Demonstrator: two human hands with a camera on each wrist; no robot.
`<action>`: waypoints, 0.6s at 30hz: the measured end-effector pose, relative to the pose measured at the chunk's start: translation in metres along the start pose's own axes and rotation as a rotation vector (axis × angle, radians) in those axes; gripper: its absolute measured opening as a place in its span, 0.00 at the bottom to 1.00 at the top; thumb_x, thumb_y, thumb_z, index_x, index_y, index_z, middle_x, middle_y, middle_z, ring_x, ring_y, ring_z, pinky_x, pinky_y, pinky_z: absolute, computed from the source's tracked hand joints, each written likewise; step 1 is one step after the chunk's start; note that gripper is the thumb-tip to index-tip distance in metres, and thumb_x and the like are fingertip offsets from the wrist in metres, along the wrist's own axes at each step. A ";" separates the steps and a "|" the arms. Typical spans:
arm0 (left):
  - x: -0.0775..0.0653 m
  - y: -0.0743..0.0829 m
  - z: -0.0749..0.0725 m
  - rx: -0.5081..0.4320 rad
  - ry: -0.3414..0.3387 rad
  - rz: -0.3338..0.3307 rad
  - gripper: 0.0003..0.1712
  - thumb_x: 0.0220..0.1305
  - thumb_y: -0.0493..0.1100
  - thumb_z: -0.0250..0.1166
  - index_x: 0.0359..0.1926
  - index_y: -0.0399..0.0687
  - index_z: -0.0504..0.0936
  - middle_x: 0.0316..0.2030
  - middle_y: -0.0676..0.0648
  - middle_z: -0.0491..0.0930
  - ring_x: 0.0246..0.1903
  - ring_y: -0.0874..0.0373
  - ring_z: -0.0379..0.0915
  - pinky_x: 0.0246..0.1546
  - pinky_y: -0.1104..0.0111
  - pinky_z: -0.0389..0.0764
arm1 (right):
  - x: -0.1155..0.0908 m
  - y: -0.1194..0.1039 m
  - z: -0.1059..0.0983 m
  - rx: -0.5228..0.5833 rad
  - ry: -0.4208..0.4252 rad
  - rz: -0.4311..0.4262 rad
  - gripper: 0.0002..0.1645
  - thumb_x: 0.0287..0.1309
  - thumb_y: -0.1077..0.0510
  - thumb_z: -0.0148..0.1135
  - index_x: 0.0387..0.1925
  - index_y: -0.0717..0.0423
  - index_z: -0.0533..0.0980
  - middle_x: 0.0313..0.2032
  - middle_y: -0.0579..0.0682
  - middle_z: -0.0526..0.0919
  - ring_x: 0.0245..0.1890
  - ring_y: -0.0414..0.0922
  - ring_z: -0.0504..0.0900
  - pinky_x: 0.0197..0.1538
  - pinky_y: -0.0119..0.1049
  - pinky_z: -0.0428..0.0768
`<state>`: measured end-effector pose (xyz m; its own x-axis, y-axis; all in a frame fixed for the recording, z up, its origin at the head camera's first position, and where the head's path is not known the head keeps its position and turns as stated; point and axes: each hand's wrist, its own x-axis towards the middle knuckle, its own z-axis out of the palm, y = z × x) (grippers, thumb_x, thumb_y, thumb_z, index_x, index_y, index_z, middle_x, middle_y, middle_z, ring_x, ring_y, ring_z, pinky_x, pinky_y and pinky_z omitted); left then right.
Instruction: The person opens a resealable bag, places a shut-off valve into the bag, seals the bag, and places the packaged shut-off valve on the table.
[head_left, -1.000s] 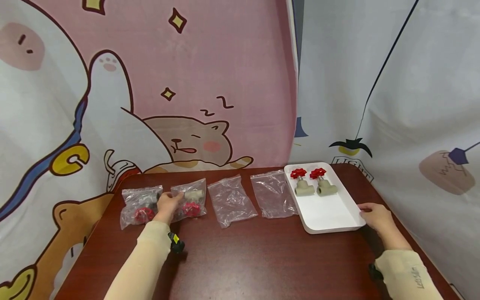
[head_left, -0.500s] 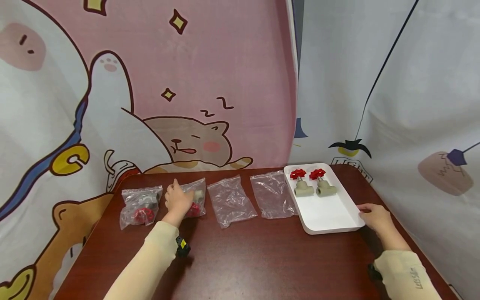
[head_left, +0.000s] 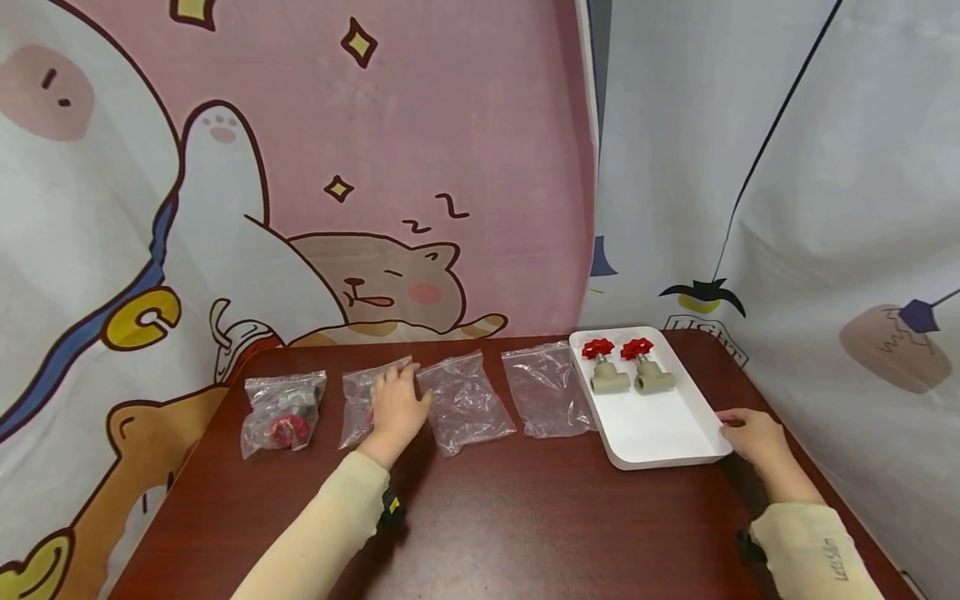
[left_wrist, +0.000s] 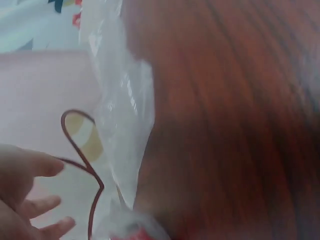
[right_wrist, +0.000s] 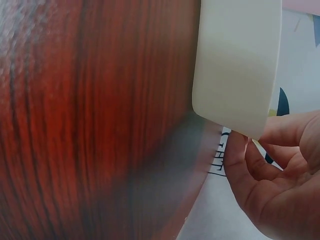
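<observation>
My left hand [head_left: 397, 408] hovers over or lightly touches the right part of a clear zip bag [head_left: 356, 412], hiding most of the valve inside it. In the left wrist view its fingers [left_wrist: 47, 165] are spread, with nothing between them. My right hand [head_left: 756, 435] pinches the right rim of a white tray [head_left: 652, 429]; the right wrist view shows thumb and fingers at the tray's corner. Two beige valves, a left valve [head_left: 609, 377] and a right valve [head_left: 652, 375], both with red handwheels, lie at the tray's far end.
At the far left lies another zip bag [head_left: 262, 400] with a red-wheeled valve [head_left: 291, 430] inside. Two flat clear bags, a nearer bag [head_left: 465, 408] and a bag [head_left: 551, 392] against the tray, lie mid-table. A printed curtain hangs behind the brown table [head_left: 510, 517].
My left hand has moved right, from between the two filled bags, across the second one to its right side. My right hand and the tray have stayed in place.
</observation>
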<state>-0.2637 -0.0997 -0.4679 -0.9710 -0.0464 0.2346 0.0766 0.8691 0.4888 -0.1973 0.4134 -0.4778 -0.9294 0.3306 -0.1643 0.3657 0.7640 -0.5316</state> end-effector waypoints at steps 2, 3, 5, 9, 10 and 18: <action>-0.003 0.005 0.006 0.051 -0.011 0.028 0.31 0.54 0.46 0.69 0.57 0.38 0.74 0.54 0.34 0.71 0.55 0.37 0.63 0.53 0.46 0.68 | 0.000 0.000 -0.001 -0.003 0.005 -0.008 0.21 0.59 0.64 0.50 0.52 0.75 0.70 0.54 0.79 0.66 0.46 0.68 0.70 0.49 0.59 0.73; -0.005 0.007 0.009 0.077 -0.014 0.039 0.30 0.54 0.46 0.69 0.56 0.37 0.75 0.53 0.34 0.71 0.53 0.38 0.65 0.50 0.46 0.70 | 0.001 0.000 -0.001 -0.003 0.006 -0.012 0.21 0.59 0.64 0.51 0.52 0.75 0.70 0.54 0.79 0.66 0.46 0.68 0.70 0.48 0.59 0.73; -0.007 0.011 0.014 0.114 -0.027 0.057 0.30 0.54 0.45 0.70 0.55 0.35 0.75 0.51 0.34 0.72 0.50 0.38 0.68 0.47 0.48 0.74 | 0.001 0.000 -0.002 -0.006 0.007 -0.023 0.21 0.59 0.64 0.51 0.51 0.75 0.71 0.53 0.79 0.67 0.45 0.67 0.70 0.47 0.58 0.73; -0.011 0.018 0.020 0.139 -0.085 0.042 0.28 0.54 0.45 0.69 0.50 0.30 0.75 0.46 0.33 0.74 0.44 0.38 0.74 0.40 0.49 0.78 | 0.002 0.001 -0.002 -0.015 0.010 -0.036 0.20 0.59 0.65 0.51 0.50 0.75 0.71 0.52 0.79 0.68 0.43 0.66 0.70 0.45 0.57 0.74; -0.011 0.020 0.021 0.141 -0.107 0.026 0.29 0.55 0.45 0.69 0.50 0.28 0.74 0.44 0.32 0.74 0.43 0.37 0.75 0.39 0.49 0.79 | 0.002 0.001 -0.002 -0.017 0.009 -0.035 0.20 0.59 0.65 0.51 0.50 0.75 0.71 0.52 0.79 0.68 0.43 0.66 0.70 0.45 0.57 0.74; -0.009 0.022 0.028 0.176 -0.177 -0.089 0.40 0.56 0.50 0.68 0.55 0.19 0.67 0.41 0.28 0.75 0.39 0.35 0.77 0.37 0.50 0.80 | 0.001 0.000 -0.002 -0.020 0.018 -0.036 0.21 0.58 0.64 0.51 0.50 0.74 0.72 0.52 0.79 0.68 0.42 0.65 0.70 0.44 0.56 0.73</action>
<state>-0.2600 -0.0668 -0.4830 -0.9979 -0.0526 0.0388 -0.0361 0.9384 0.3436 -0.1980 0.4153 -0.4764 -0.9410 0.3122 -0.1302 0.3329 0.7865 -0.5203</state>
